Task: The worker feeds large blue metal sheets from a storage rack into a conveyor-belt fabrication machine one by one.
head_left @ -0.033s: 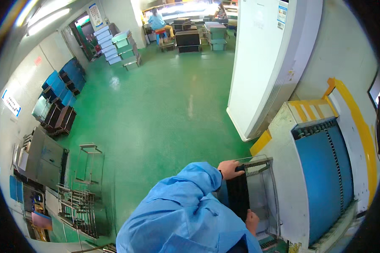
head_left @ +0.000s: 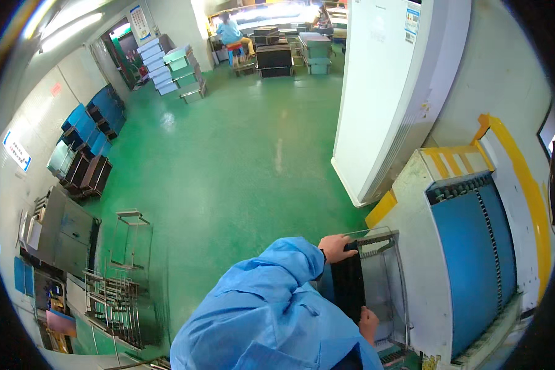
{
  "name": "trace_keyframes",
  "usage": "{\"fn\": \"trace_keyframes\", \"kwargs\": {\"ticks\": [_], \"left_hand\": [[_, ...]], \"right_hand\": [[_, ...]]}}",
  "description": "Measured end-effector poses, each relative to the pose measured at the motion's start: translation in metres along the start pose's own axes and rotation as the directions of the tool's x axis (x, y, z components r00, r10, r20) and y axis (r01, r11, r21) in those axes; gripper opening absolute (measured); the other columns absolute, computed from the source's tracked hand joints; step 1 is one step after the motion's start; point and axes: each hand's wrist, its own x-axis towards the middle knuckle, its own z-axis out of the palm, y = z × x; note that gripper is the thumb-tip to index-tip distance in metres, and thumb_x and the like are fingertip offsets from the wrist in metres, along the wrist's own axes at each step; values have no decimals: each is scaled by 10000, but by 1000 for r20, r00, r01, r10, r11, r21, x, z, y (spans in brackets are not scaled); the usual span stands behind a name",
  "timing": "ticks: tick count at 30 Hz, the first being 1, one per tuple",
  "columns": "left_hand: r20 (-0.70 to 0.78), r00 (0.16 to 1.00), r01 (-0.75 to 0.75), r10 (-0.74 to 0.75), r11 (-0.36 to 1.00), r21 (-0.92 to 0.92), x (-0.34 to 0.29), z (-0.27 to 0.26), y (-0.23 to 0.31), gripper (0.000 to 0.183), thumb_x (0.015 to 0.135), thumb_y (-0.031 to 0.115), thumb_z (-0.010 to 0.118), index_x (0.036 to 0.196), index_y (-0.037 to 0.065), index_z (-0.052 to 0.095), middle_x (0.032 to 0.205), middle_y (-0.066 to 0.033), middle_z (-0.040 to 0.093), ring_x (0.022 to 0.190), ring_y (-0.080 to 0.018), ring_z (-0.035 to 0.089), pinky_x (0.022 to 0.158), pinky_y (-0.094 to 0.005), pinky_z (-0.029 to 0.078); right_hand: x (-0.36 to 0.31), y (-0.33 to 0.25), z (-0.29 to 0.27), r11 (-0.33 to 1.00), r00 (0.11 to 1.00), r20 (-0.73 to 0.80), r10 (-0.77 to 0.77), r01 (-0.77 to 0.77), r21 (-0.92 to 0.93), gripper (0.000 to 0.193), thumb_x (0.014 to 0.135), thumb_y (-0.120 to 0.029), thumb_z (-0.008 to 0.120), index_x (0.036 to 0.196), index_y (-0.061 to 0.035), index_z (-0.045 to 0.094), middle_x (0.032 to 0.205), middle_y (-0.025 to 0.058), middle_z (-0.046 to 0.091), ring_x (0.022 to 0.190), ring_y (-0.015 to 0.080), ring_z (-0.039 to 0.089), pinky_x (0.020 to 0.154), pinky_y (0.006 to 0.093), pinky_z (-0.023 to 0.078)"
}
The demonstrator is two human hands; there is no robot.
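A long black slatted piece [head_left: 349,285], perhaps a tray or stack of strips, lies between my two hands at the lower right. My left hand [head_left: 337,248], reaching out in a blue sleeve, grips its far end with fingers and thumb closed over it. At the near end my right hand [head_left: 368,324] is closed on it, its fingers partly hidden. A wire-and-metal frame [head_left: 402,277] stands just right of the black piece, beside the pale side of a machine. My blue-sleeved arm and body hide what lies to the left and below.
A machine with a blue panel and chain [head_left: 475,265] stands at the right. Beyond it is a tall white cabinet [head_left: 376,92]. Metal racks [head_left: 114,308] and stacked blue boxes [head_left: 83,126] line the left wall. Green floor [head_left: 240,160] stretches to people seated at a far bench.
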Motion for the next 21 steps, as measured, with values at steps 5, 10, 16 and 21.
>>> {"fn": "trace_keyframes", "kwargs": {"ticks": [5,10,16,21], "left_hand": [[12,1000,-10,10,1000,-5,0,-6,6,578,862,583,594,1044,36,630,1032,-194,651,944,-393,635,810,-495,513],[62,998,28,-30,999,39,0,-7,4,587,863,595,590,1000,24,616,954,-204,659,905,-401,638,784,-493,511],[35,998,44,-45,998,45,0,-6,3,635,859,617,587,970,-8,600,894,-232,657,865,-416,636,764,-500,507],[97,991,83,-89,994,67,2,-11,9,622,844,608,604,905,-10,611,911,-227,659,897,-407,633,795,-483,506]], "right_hand": [[12,39,18,990,995,-41,-94,90,-108,477,927,-445,588,912,24,674,877,252,669,824,431,628,739,467,473],[15,36,21,1000,1000,-10,11,-11,-21,457,889,-442,641,915,12,679,897,237,678,851,424,635,759,468,478],[15,39,23,992,989,-99,-109,115,59,365,887,-325,675,887,40,670,742,188,650,693,292,632,659,412,460],[21,57,32,996,993,-72,-90,92,22,355,875,-318,683,890,37,676,770,196,664,711,303,634,668,415,464]]}}
